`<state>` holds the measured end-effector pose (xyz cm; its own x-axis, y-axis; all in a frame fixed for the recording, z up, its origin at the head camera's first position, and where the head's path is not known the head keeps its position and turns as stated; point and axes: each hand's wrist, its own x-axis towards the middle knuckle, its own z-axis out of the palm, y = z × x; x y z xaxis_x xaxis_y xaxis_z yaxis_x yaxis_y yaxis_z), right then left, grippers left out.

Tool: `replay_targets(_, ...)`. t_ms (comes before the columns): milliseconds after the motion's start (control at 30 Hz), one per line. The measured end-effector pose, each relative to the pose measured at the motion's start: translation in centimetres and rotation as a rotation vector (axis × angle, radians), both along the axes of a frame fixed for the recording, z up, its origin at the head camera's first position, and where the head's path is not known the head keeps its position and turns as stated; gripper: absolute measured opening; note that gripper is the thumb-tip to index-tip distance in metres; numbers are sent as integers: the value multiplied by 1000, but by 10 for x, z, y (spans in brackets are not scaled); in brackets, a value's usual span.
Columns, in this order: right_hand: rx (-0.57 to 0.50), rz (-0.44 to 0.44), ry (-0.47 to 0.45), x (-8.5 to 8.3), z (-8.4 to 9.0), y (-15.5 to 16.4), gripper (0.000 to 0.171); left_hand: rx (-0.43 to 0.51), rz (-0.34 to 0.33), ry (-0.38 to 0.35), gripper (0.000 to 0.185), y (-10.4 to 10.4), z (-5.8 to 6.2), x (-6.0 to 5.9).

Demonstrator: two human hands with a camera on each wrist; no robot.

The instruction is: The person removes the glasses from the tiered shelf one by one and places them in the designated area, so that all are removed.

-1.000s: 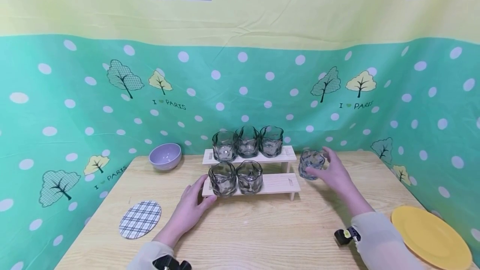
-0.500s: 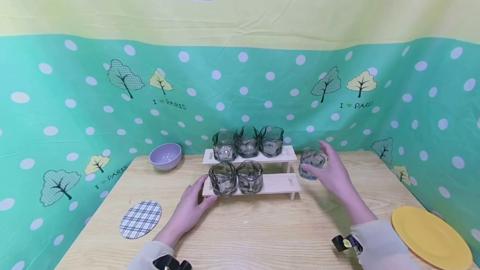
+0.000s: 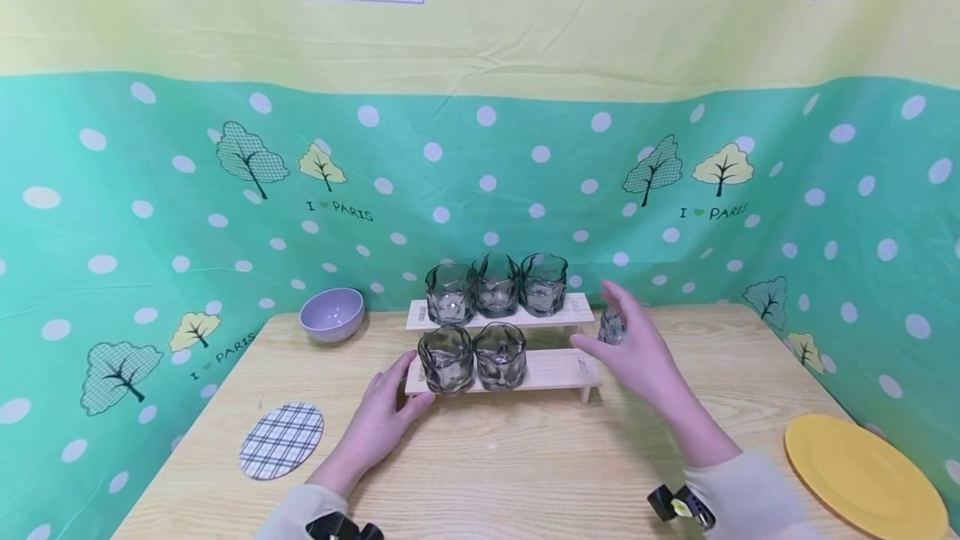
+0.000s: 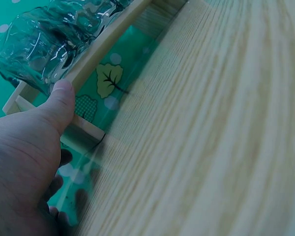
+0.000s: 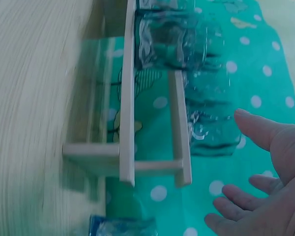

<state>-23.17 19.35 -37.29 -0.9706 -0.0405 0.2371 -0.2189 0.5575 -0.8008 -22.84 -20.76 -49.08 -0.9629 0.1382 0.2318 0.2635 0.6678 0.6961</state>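
A two-tier wooden rack carries grey-tinted glass tumblers with wavy walls. Three stand on the upper tier, among them the right-end tumbler; the lower tier has two at its left, including the left-end tumbler. My left hand grips the lower tier's left end, its thumb on the front edge beside a tumbler. My right hand hovers near the rack's right end, fingers spread and holding nothing. Behind it, a bluish tumbler stands on the table, partly hidden; its rim edge also shows low in the right wrist view.
A purple bowl sits at the back left of the wooden table. A checked round coaster lies at the front left, and a yellow plate at the right. Patterned cloth hangs close behind the rack.
My right hand has let go of the bluish tumbler and moved left toward the rack, leaving that tumbler in place on the table. My left hand stays at the rack's left end.
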Motion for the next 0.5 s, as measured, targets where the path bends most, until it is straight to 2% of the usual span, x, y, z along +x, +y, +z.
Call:
replay_targets(267, -29, 53, 23, 4, -2, -21, 109, 2, -4, 11, 85, 1, -1, 0)
replay_targets(500, -86, 104, -45, 5, -3, -41, 110, 6, -1, 4, 86, 0, 0, 0)
